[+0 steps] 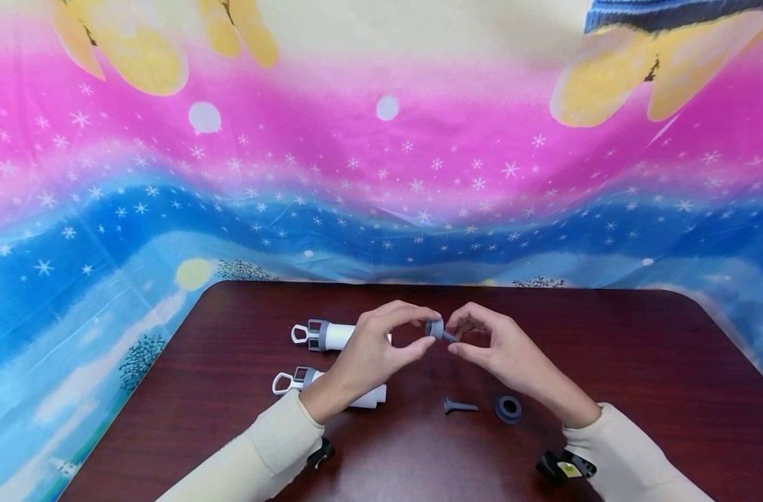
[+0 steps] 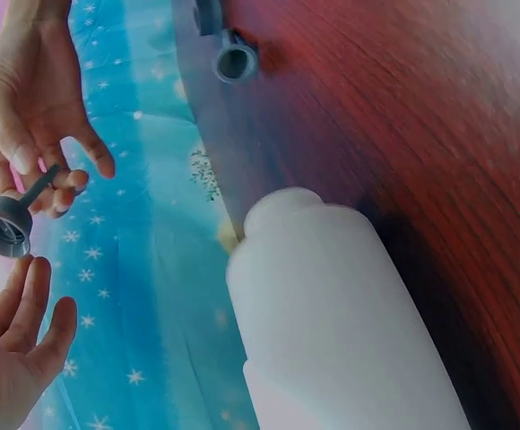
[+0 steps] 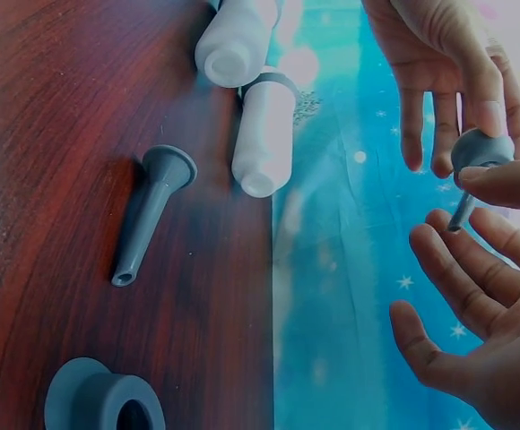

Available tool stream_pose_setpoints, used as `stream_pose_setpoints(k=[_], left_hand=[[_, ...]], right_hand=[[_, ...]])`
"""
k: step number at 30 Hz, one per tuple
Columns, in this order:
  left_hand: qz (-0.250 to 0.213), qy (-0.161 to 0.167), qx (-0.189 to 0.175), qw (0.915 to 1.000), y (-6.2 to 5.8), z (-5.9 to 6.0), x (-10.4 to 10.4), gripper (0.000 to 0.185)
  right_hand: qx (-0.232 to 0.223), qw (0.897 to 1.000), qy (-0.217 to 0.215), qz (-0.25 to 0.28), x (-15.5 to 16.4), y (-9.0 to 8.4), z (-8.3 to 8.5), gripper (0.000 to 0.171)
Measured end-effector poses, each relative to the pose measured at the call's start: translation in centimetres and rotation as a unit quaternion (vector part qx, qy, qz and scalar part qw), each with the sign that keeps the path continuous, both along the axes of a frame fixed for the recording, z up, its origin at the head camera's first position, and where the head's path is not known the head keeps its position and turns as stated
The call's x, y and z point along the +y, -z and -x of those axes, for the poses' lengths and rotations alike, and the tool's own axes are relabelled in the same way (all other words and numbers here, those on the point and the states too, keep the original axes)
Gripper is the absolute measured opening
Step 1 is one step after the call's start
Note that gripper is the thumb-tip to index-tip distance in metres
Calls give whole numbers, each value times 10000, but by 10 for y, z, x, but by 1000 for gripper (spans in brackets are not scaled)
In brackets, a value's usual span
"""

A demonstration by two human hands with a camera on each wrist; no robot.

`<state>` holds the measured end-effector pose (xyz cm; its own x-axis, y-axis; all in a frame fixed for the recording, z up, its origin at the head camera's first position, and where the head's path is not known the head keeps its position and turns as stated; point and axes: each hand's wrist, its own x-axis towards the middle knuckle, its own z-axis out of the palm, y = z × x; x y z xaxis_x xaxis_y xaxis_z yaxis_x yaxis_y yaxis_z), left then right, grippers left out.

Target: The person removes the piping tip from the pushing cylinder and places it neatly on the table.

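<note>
In the head view, my left hand (image 1: 388,338) pinches a round grey cap (image 1: 434,328) between thumb and fingertips, above the table's middle. A thin grey stem (image 1: 448,337) sticks out of the cap toward my right hand (image 1: 503,345), whose thumb and fingertips close around it. The left wrist view shows the cap's hollow side (image 2: 7,235) and the stem (image 2: 40,185) slanting away from it. Below the hands, a grey funnel-ended tube (image 1: 460,406) lies on the table, with a grey flanged ring (image 1: 508,409) to its right.
Two white cylinders lie on the dark wood table (image 1: 639,362) at left: a farther one (image 1: 340,337) and a nearer one (image 1: 370,399) partly behind my left arm. Both have grey collars and white loop handles. A patterned cloth (image 1: 381,174) hangs along the table's far edge.
</note>
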<state>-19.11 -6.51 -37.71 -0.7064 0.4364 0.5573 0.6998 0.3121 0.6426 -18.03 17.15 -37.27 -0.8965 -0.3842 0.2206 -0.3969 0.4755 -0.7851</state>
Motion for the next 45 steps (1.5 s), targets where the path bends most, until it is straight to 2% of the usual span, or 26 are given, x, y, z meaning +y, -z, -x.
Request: stream_pose_setpoints(k=[6, 12, 22, 30, 45], left_hand=[[-95, -104, -451, 9989, -3, -2, 0, 32], [-132, -207, -630, 9977, -6, -4, 0, 33], [-513, 54, -1147, 9921, -6, -4, 2, 32], [-509, 62, -1351, 9895, -7, -5, 1, 32], [-236, 106, -1434, 9893, -5, -4, 2, 31]], right_hand=[[21, 10000, 58, -16, 1, 1, 0, 19], [-59, 9999, 79, 51, 2, 1, -1, 17], [132, 9998, 84, 139, 2, 2, -1, 17], [172, 9996, 68, 204, 2, 0, -1, 11], [241, 9995, 7, 217, 1, -1, -3, 8]])
